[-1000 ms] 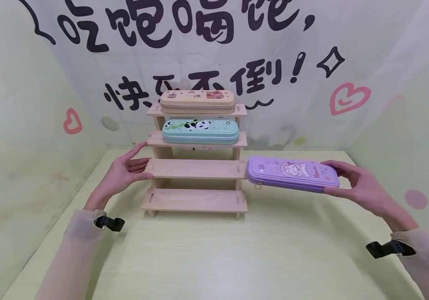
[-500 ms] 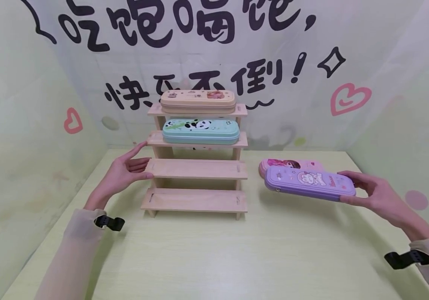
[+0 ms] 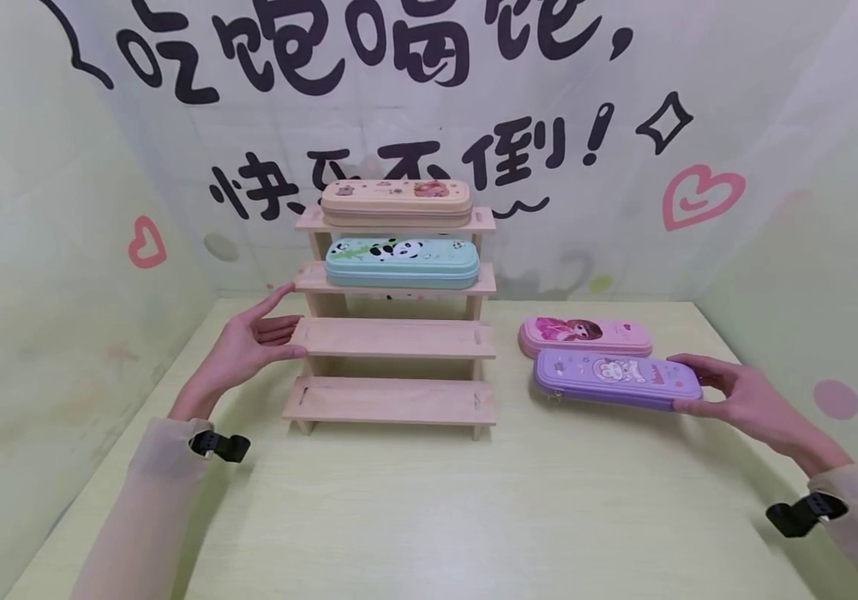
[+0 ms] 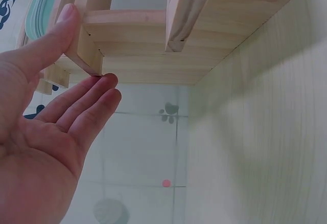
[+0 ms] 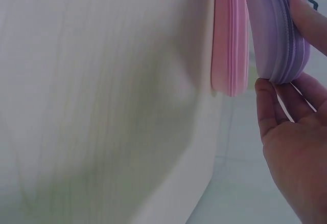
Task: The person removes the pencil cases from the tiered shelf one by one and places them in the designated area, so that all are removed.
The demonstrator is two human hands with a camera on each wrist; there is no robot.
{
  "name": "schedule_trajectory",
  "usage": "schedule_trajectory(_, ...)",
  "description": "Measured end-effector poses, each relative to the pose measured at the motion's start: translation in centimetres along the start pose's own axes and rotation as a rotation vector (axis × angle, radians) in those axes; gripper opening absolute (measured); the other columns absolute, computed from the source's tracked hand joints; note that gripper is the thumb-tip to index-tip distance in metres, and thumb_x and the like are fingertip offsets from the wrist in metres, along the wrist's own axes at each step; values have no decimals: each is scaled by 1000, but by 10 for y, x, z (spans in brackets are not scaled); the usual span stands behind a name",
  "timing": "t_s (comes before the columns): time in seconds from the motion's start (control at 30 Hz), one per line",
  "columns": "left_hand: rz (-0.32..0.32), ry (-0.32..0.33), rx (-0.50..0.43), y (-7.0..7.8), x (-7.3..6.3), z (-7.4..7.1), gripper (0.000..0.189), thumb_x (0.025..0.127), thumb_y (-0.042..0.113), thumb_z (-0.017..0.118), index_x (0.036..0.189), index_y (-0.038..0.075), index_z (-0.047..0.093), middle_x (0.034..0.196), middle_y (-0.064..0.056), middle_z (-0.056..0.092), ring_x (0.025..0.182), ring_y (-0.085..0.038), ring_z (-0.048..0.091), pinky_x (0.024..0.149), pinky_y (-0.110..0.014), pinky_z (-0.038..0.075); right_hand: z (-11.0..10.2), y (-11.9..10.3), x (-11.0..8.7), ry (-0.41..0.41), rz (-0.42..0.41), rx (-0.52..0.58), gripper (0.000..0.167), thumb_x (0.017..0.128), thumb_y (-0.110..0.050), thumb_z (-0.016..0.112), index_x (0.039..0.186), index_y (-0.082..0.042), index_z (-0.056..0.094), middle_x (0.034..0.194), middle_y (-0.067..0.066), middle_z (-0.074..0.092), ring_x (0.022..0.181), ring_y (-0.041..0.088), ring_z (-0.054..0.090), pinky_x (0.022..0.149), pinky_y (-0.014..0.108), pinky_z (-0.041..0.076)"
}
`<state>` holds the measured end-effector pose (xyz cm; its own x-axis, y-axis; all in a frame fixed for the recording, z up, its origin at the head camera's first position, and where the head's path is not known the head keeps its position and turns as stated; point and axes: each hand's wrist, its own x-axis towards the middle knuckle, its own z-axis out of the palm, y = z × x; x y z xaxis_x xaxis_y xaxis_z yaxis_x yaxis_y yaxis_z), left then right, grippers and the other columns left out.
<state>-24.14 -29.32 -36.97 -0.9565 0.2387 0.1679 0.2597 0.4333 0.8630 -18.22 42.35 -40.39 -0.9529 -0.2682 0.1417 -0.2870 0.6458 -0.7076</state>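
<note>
Black lettering (image 3: 431, 42) marks the wall (image 3: 601, 237) behind a pale counter (image 3: 429, 517). Raised just above it, in front of a pink pencil case (image 3: 629, 336), hangs a purple pencil case (image 3: 616, 379), its right end pinched by the right hand (image 3: 740, 402). The left hand (image 3: 244, 342), fingers loosely extended, touches the left side of a stepped wooden rack (image 3: 391, 337) bearing peach (image 3: 396, 204) and teal (image 3: 402, 267) cases.

Purp. case (image 3: 609, 381) smooth, matt, plasticky; stand (image 3: 391, 337) matt wood w/ grain.

Soft glare on the pale table (image 3: 429, 521), dim wrist views, diffuse shadows.
</note>
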Motion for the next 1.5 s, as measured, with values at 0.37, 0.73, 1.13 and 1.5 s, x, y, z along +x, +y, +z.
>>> schedule_trajectory(0.37, 9, -1, -16, 0, 0, 0, 102, 87, 12, 89, 167, 35, 31, 144, -27, 59, 131, -41, 60, 92, -21, 58, 5, 10, 8, -29, 22, 26, 68, 91, -11, 85, 150, 2, 54, 126, -10, 64, 107, -2, 60, 81, 14, 51)
schedule_trajectory(0.73, 5, -2, -5, 1, 1, 1, 101, 87, 13, 89, 167, 37, 31, 145, -27, 59, 131, -41, 60, 93, -21, 58, 5, 19, 15, -80, 32, 43, 73, 92, -12, 84, 153, 5, 48, 138, 7, 60, 112, -10, 54, 87, 11, 51)
schedule_trajectory(1.13, 7, 0, 3, 0, 2, 0, 102, 87, 10, 89, 167, 35, 31, 145, -28, 58, 130, -41, 61, 92, -22, 58, 3, 28, 25, -129, 56, -57, 76, 92, -16, 84, 155, 4, 46, 140, 24, 54, 108, -1, 55, 86, 11, 48)
schedule_trajectory(1.5, 16, 3, 4, -1, 1, 0, 102, 86, 9, 89, 167, 35, 32, 144, -28, 59, 129, -41, 61, 93, -22, 58, 4, 32, 30, -126, 8, -72, 76, 90, -13, 86, 152, 7, 48, 131, 21, 57, 101, 2, 58, 83, 13, 51)
